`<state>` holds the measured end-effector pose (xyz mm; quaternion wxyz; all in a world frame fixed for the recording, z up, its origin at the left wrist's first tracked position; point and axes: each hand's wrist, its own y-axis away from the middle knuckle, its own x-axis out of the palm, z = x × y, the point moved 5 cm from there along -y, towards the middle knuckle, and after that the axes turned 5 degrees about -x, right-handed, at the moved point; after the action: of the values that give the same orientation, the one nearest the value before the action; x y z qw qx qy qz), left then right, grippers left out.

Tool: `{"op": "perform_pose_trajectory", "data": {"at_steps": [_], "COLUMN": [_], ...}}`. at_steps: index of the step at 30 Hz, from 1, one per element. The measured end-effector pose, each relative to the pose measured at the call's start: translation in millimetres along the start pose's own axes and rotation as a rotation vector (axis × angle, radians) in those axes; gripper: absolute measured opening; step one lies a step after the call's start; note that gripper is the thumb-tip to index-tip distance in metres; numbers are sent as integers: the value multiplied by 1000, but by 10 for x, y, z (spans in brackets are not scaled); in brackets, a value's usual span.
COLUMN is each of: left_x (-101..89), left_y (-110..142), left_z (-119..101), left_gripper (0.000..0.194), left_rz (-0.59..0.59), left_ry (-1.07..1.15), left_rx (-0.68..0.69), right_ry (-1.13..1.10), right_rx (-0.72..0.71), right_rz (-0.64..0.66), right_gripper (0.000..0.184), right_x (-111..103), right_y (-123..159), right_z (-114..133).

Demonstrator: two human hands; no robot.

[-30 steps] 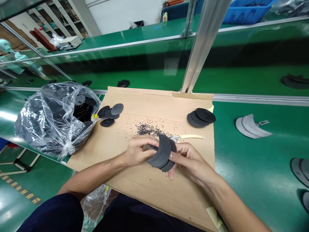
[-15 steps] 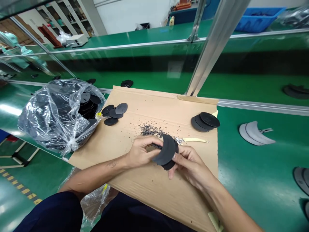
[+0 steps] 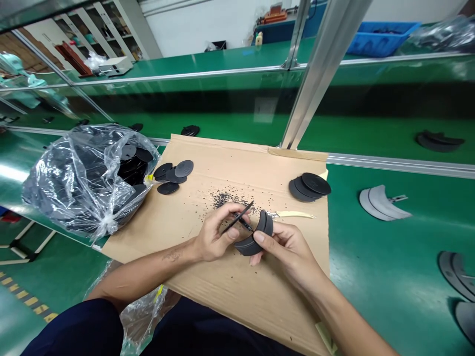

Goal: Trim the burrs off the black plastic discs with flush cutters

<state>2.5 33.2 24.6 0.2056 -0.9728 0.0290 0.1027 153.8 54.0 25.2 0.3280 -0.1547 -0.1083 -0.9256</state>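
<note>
Over the cardboard sheet (image 3: 208, 155), my left hand (image 3: 212, 236) pinches a thin black disc (image 3: 240, 215), seen nearly edge-on. A small black piece projects from the disc toward the right. My right hand (image 3: 293, 247) grips a curved, grooved black part (image 3: 264, 223), thumb on its near side. The projecting piece comes close to the curved part; whether they touch I cannot tell. Just beyond both hands lie scattered black bits (image 3: 222, 198) and pliers with pale yellow handles (image 3: 295, 214).
A clear plastic bag of black discs (image 3: 81, 183) sits at left. Loose black discs (image 3: 168, 188) lie beside it, and a disc stack (image 3: 309, 187) stands at right. Grey curved parts (image 3: 382, 202) rest on the green tabletop. A metal post (image 3: 315, 79) rises behind the cardboard.
The curved part has turned in my hands, its broad outer face no longer toward me. The disc in my left hand now shows edge-on, tilted away from the curved part.
</note>
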Motion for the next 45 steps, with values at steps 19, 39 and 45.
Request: {"op": "perform_pose_trajectory", "data": {"at_steps": [19, 39, 45], "left_x": [27, 81, 78], "left_y": [-47, -36, -63], "left_z": [34, 66, 51], "left_gripper": [22, 16, 29], "left_rz": [31, 107, 134], "left_ry": [5, 195, 228], "left_rx": [-159, -307, -282], "right_ry": [-264, -508, -509], "right_rx": [126, 238, 236], "right_rz": [-16, -34, 31], "right_gripper": [26, 21, 29], "right_x": [-25, 18, 72], "right_y": [-37, -60, -22], "right_z": [-105, -199, -176]}}
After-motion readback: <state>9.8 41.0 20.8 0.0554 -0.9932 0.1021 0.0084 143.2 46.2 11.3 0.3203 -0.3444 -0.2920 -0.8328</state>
